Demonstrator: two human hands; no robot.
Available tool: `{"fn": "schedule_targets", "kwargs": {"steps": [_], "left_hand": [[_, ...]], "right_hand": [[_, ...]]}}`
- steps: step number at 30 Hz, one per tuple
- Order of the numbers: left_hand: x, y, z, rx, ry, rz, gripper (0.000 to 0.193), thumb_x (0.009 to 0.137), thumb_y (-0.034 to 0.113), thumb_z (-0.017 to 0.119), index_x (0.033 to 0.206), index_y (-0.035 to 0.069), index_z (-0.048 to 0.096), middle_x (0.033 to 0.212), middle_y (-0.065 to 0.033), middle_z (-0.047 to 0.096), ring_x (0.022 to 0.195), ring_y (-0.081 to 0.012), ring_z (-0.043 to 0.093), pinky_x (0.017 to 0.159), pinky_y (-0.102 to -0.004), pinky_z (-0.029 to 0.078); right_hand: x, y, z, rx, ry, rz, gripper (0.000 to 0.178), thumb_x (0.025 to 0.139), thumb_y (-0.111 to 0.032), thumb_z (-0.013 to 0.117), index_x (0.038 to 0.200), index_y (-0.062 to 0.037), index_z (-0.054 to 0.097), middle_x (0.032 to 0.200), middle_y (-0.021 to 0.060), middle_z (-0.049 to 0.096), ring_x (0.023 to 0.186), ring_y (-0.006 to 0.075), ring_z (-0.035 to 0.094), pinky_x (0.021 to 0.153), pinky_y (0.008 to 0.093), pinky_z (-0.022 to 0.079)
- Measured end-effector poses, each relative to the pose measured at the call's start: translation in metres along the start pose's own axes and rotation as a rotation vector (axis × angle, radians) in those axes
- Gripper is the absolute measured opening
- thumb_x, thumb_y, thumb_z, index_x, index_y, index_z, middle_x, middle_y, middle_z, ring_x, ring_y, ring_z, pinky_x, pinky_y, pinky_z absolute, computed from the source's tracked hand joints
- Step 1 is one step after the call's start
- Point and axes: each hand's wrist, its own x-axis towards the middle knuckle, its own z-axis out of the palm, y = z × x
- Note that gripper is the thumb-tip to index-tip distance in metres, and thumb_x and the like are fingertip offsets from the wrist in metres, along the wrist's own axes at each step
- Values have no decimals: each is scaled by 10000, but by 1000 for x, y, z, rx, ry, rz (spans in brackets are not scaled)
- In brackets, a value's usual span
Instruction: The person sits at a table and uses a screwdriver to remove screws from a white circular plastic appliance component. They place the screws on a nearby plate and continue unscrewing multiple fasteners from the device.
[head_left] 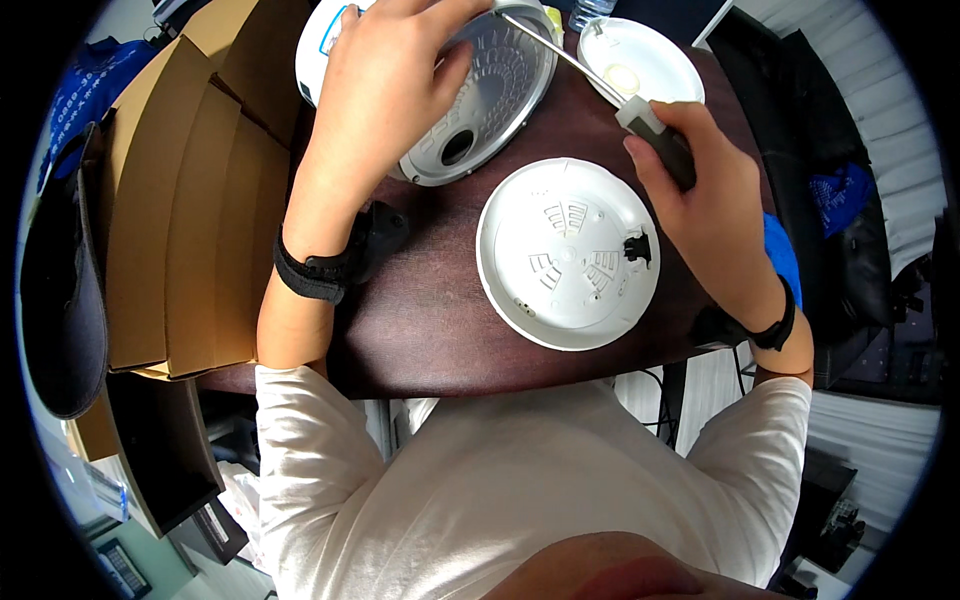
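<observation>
My right hand (710, 190) is wrapped round the grey and black handle of a screwdriver (655, 140). Its thin shaft points up and left, and the tip meets the far rim of a round white appliance housing (490, 110). Inside that housing is a grey metal surface with rings of markings and a dark round hole. My left hand (390, 70) lies over the housing with thumb and fingers apart, one finger close to the screwdriver tip. Some left fingertips are cut off by the upper edge. Nearer to me lies a round white plastic cover (515, 265) with slots and a small black part.
A white dish-like round part (675, 65) sits at the far right of the brown table (430, 340), beside a clear bottle (590, 12). Cardboard boxes (190, 230) stand along the left edge. A black sofa (810, 110) is to the right.
</observation>
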Motion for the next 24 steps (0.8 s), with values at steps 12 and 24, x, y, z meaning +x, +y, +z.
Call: {"fn": "schedule_targets", "kwargs": {"steps": [12, 24], "left_hand": [[-4, 0, 4, 7, -36, -73, 404, 848, 79, 670, 1242, 168, 666, 1274, -124, 617, 1023, -336, 640, 869, -406, 527], [1, 4, -2, -26, -37, -53, 387, 846, 70, 658, 1225, 150, 667, 1284, -129, 610, 1029, -349, 639, 876, -410, 525]], "right_hand": [[12, 5, -5, 1003, -318, 749, 242, 958, -276, 629, 899, -44, 594, 629, -27, 517, 434, 32, 377, 379, 192, 226], [10, 25, -11, 665, -309, 490, 230, 909, -244, 693, 997, -57, 593, 695, 27, 594, 507, 70, 524, 424, 217, 375]]}}
